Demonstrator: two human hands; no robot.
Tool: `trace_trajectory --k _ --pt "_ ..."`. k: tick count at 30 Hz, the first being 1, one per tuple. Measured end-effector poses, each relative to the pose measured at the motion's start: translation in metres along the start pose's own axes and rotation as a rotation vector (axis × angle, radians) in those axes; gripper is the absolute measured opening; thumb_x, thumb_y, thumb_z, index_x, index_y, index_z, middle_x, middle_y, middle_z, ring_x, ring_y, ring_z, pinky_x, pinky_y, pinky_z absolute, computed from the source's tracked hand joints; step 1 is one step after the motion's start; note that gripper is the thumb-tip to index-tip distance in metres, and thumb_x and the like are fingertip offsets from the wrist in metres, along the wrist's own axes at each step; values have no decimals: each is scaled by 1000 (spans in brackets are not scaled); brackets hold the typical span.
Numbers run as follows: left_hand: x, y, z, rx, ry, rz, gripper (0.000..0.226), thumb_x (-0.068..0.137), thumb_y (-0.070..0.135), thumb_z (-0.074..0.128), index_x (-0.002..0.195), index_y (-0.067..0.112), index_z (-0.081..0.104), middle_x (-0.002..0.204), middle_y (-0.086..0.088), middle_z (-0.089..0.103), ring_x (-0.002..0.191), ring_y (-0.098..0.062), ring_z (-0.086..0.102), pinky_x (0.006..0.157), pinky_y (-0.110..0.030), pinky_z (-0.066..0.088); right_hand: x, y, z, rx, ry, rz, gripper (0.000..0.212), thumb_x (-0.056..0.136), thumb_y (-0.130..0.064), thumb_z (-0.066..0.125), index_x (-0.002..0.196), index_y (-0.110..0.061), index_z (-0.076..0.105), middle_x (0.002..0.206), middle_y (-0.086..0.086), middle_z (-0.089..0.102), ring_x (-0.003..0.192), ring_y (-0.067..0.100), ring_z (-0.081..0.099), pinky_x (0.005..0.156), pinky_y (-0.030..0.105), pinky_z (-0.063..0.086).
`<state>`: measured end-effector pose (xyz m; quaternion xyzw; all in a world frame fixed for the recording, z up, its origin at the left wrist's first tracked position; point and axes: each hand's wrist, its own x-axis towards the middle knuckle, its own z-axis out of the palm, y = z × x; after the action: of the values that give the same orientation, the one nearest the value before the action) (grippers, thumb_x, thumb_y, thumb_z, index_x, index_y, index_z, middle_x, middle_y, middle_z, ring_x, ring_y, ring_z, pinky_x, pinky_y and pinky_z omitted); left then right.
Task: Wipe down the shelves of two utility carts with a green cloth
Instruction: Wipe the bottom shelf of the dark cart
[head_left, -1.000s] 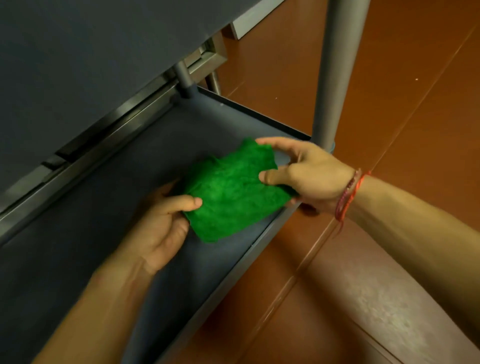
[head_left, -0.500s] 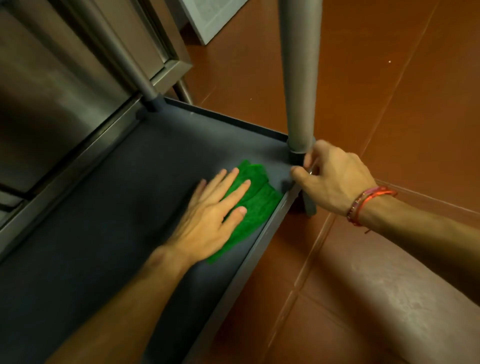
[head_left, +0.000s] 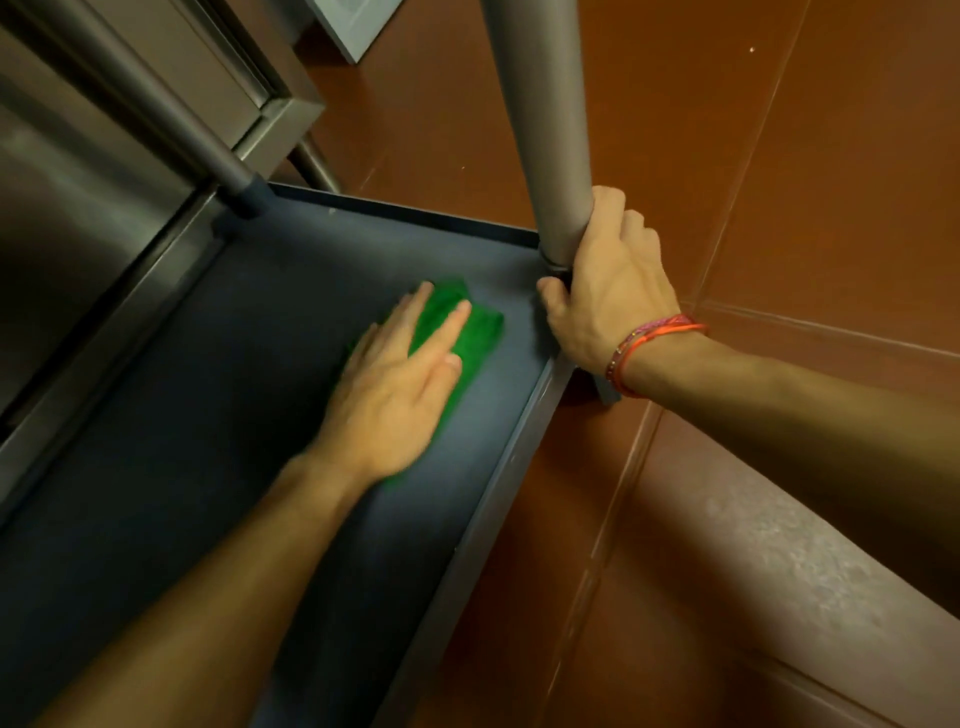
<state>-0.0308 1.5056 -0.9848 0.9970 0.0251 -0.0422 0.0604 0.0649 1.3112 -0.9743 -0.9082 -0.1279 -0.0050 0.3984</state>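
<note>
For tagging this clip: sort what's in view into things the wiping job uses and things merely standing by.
In the job: green cloth, left hand pressing flat on it, cart shelf beneath, right hand gripping the cart post.
Standing by: steel cabinet beside the cart, red floor tiles, thread bracelet on the right wrist.

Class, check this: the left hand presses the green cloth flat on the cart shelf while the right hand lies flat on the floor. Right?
Not quite: the right hand grips the cart's grey post, as the head view shows. The rest stands.
</note>
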Motion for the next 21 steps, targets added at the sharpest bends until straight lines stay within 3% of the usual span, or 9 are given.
trace_trajectory --k 6,13,15,16,18,19,21 --pt "38 -58 -9 1 4 -425 50 105 43 23 155 40 15 165 -1 8 151 -28 6 121 -50 9 -1 8 10 131 -17 -18 56 89 -17 57 137 -18 28 121 12 47 102 35 49 80 39 42" --pt "27 -29 -13 -206 141 -275 48 103 23 43 151 30 36 163 2 20 150 -17 16 120 -29 16 0 12 23 205 25 -3 58 90 -17 54 139 -22 23 113 -1 34 101 32 49 84 44 47" --pt "18 -25 -11 -163 225 -143 45 98 20 52 143 22 49 161 -7 25 148 -23 21 121 -33 19 0 13 24 203 19 -12 59 90 -17 53 140 -22 22 114 0 35 102 32 48 83 44 48" --pt "13 -25 -11 -75 303 -86 43 94 23 55 136 18 58 156 -14 33 144 -30 29 119 -40 25 1 13 23 204 19 -14 59 91 -17 53 141 -22 22 116 1 36 102 32 48 84 45 48" --pt "8 -29 -10 39 453 -76 36 88 35 59 115 14 71 124 -18 51 115 -37 48 98 -48 43 0 14 23 210 16 -9 60 90 -17 53 142 -21 21 120 4 39 102 32 49 85 47 48" --pt "7 -28 -10 24 464 -90 37 86 40 59 108 13 72 109 -15 53 102 -35 51 88 -46 46 1 14 23 213 17 -8 61 90 -17 54 142 -21 21 121 5 39 102 32 49 86 47 49" --pt "8 -24 -6 -20 414 -106 42 83 44 57 106 10 70 99 -13 55 94 -32 51 81 -39 45 0 14 23 213 19 -9 62 90 -17 54 142 -22 21 120 5 39 103 31 49 86 48 49"
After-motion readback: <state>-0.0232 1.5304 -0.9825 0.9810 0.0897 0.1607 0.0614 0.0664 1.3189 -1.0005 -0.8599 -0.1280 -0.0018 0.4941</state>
